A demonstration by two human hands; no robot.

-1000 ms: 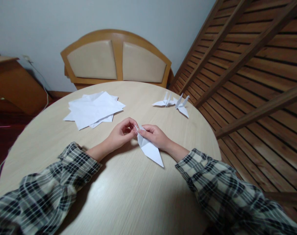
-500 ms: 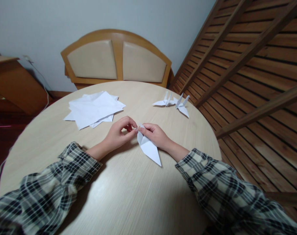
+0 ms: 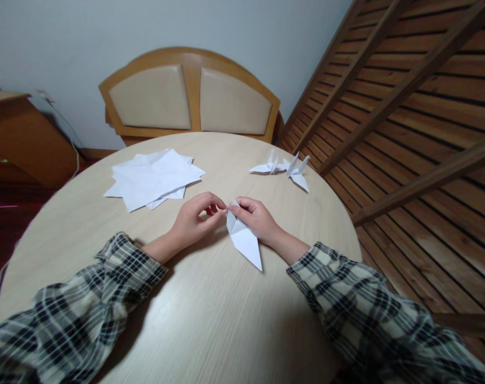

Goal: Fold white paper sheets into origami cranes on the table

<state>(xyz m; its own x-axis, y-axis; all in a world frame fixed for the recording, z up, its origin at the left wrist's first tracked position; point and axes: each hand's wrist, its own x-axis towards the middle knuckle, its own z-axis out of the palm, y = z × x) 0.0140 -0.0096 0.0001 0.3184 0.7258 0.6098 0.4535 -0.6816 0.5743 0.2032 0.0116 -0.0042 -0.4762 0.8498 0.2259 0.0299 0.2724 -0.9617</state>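
Note:
Between my hands is a white origami crane (image 3: 244,240), part-folded, with one pointed wing slanting down toward me. My right hand (image 3: 255,216) is closed around its upper right side, the thumb lying on top near the narrow end. My left hand (image 3: 198,216) pinches the tip at the crane's left end between thumb and forefinger. The fingertips of both hands nearly meet there and hide the small folds.
Two finished-looking paper cranes (image 3: 297,172) stand at the table's far right. A loose pile of white paper sheets (image 3: 152,178) lies at the far left. Past the round table (image 3: 178,330) is a wooden headboard (image 3: 194,88); slatted wood (image 3: 406,133) rises at the right.
The crane and the fingertips of both hands have shifted very slightly to the right, and the wing has turned a little. Both hands keep their hold.

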